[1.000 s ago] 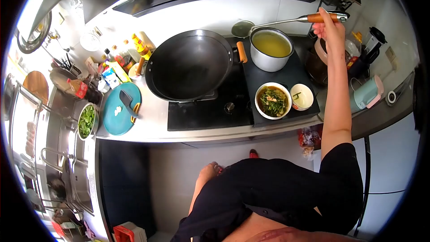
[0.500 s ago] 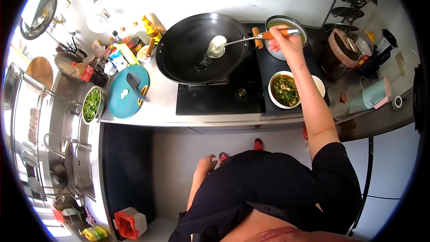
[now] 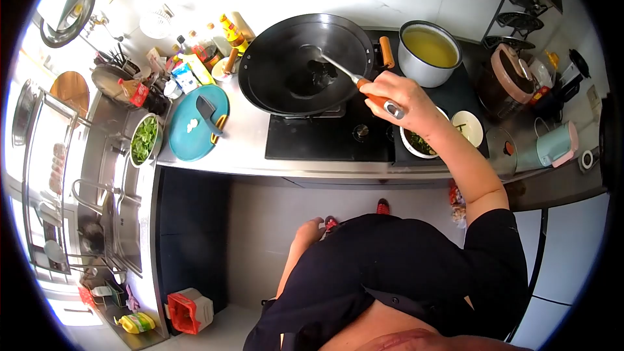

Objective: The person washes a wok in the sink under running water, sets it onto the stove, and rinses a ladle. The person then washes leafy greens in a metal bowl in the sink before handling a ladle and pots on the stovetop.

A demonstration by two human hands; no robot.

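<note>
My right hand [image 3: 406,101] is wrapped round the wooden-ended handle of a metal ladle [image 3: 342,70]. The ladle slants down into a black wok [image 3: 279,45] on the hob, and its bowl end is hard to make out. A small pool of clear liquid [image 3: 318,75] lies at the wok's bottom. Below my right forearm is a white bowl [image 3: 408,146] of cooked greens, partly hidden by the arm. Behind it stands a white pot [image 3: 426,77] of yellowish liquid. My left hand [image 3: 311,229] hangs low at my side, holding nothing, fingers loosely apart.
Left of the wok, a cleaver [image 3: 208,114] and pale pieces lie on a teal cutting board [image 3: 185,136]. A bowl of leafy greens [image 3: 144,140] sits by the sink. Bottles [image 3: 234,34] line the back; a small white bowl [image 3: 468,127] and a rice cooker [image 3: 507,78] stand right.
My right hand has moved toward me and down from above the pot. The ladle's bowl was raised and pale in view; now its end is low in the wok. The view has shifted slightly.
</note>
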